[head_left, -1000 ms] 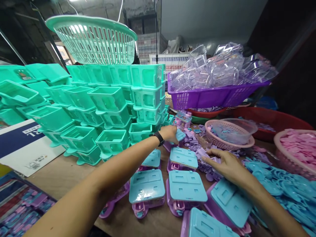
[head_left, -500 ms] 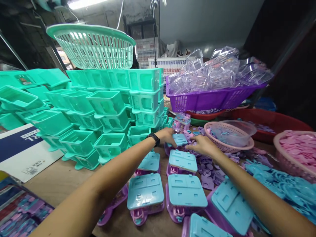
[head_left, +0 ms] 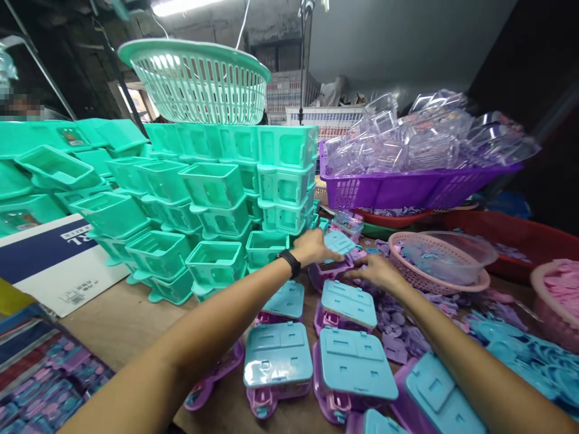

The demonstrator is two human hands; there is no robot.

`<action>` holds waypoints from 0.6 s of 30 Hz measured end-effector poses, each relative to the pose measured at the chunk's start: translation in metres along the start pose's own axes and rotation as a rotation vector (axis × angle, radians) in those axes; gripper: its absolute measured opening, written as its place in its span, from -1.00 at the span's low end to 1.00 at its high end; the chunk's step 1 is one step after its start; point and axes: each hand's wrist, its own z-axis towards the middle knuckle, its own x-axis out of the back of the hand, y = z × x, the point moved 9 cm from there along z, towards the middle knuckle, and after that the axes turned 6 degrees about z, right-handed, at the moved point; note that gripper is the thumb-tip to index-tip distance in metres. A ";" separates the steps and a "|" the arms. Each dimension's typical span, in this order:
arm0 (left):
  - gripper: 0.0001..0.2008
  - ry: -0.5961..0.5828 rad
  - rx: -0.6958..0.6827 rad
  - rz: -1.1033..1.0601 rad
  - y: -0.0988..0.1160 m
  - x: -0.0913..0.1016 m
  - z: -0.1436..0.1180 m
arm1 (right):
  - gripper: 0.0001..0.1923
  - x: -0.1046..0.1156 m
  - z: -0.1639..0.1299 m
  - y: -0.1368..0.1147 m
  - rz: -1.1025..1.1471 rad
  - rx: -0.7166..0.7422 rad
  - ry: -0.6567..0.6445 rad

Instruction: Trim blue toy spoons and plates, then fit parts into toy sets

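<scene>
- Head view: the blue lid (head_left: 339,242) sits tilted over the purple case (head_left: 326,272) at the far end of the rows on the desk (head_left: 122,319), just in front of the green tubs (head_left: 217,199).
- It looks like thin moulded plastic: light, stiff, smooth, likely to slip and to snap at its clips; best taken by the edges.
- The left hand (head_left: 314,247) has its grip closed on the lid's near edge.
- The right hand (head_left: 377,270) rests against the case's right side, fingers curled; I cannot tell whether they pinch anything.
- Loose purple parts (head_left: 398,313) lie just right; a pink basket (head_left: 434,265) stands beyond.
</scene>
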 end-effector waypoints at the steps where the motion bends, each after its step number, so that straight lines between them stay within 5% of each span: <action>1: -0.37 0.064 0.027 -0.021 0.001 0.004 -0.004 | -0.67 0.005 0.000 -0.001 0.045 0.000 0.029; 4: -0.26 0.186 0.074 -0.138 0.005 0.008 -0.015 | -0.45 0.012 0.000 -0.006 0.202 0.003 0.082; 7: -0.31 0.147 0.074 -0.402 0.010 -0.004 -0.018 | -0.34 0.014 0.001 -0.011 0.340 -0.006 0.099; 12: -0.64 0.032 0.203 -0.952 0.005 -0.033 -0.017 | -0.49 0.021 0.008 -0.008 0.421 -0.038 0.094; 15: -0.89 0.012 0.229 -1.014 0.004 -0.042 -0.017 | -0.51 0.024 0.008 -0.006 0.389 -0.040 0.083; 18: -0.90 0.045 0.240 -1.023 0.004 -0.046 -0.018 | -0.50 0.028 0.005 -0.016 0.348 0.005 0.076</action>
